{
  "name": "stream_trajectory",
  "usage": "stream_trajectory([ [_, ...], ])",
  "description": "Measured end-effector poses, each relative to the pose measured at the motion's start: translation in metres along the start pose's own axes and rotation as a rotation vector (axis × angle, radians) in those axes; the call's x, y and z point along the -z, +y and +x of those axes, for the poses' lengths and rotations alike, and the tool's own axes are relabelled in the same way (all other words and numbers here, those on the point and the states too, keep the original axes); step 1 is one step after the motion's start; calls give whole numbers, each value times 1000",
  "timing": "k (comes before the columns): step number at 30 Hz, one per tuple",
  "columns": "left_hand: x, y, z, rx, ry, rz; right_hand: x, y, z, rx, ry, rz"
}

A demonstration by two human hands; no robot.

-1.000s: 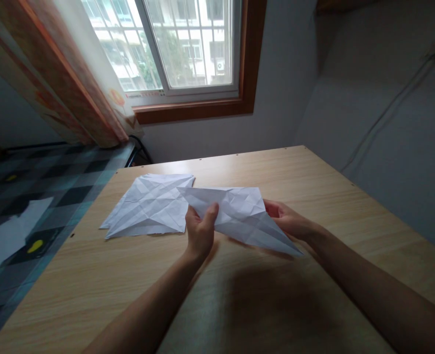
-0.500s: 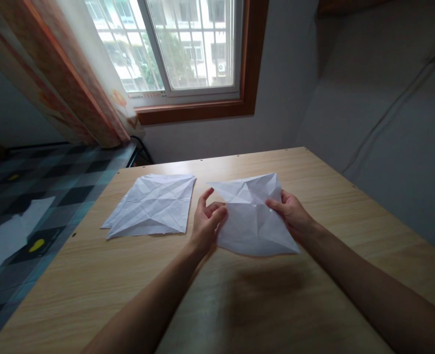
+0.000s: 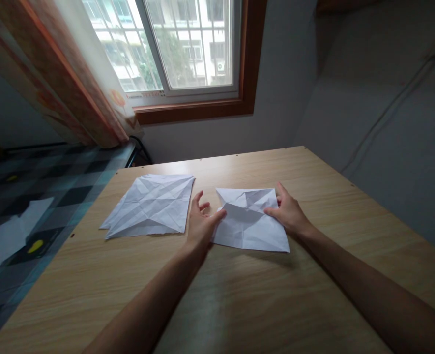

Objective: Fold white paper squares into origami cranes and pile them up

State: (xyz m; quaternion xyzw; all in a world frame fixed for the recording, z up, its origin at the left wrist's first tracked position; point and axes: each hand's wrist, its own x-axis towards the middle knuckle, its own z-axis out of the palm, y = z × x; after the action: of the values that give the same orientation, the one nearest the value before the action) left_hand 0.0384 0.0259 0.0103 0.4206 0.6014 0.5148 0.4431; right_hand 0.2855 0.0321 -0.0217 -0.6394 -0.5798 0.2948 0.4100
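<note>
A creased white sheet of paper [image 3: 252, 228] lies at or just above the table between my hands, with a fold line running across it. My left hand [image 3: 202, 223] is at its left edge, thumb tip touching the paper and the other fingers spread apart. On the right edge, my right hand [image 3: 289, 209] has its thumb on top of the sheet and some fingers behind the edge, partly hidden. To the left of my left hand rests a stack of creased white paper sheets [image 3: 151, 204], slightly fanned.
The light wooden table [image 3: 217, 305] has a far edge near the wall below the window [image 3: 195, 44]. Left of it is a surface with a checkered cloth [image 3: 70, 172], bearing more white paper [image 3: 14, 238]. A curtain [image 3: 73, 73] hangs at upper left.
The sheet has come down toward the table and shifted slightly left, lying flatter. My left fingers have spread from their curl; my right hand has moved a little with the sheet.
</note>
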Motion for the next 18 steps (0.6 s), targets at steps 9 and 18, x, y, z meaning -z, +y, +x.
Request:
stream_trajectory([
  [9, 4, 3, 8, -63, 17, -79, 2, -3, 2, 106, -89, -69],
  [18, 9, -2, 10, -139, -21, -83, 8, 1, 7, 88, -171, -14],
])
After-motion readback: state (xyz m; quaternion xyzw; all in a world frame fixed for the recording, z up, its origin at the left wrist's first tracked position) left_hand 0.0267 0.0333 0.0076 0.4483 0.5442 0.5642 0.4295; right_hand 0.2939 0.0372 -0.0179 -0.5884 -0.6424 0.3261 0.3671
